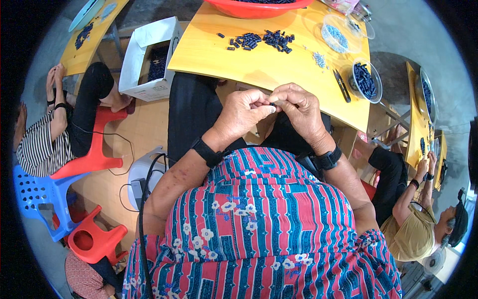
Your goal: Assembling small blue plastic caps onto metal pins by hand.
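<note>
Yellow table (209, 55), far; dark pieces (279, 41) piled on it. Nearer, left hand (243, 112) and right hand (301, 108), fingertips together, pinching small dark piece (272, 104), mostly hidden, just short of table. Slack pinch could let it fall.

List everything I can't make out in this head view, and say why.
- Dark piece: its full shape, mostly covered by the left hand and right hand; whether the right grips it too is unclear.
- Red basin: its far side, cut off by the top edge.
- Silvery bits on the table: their individual shapes, too small.
</note>
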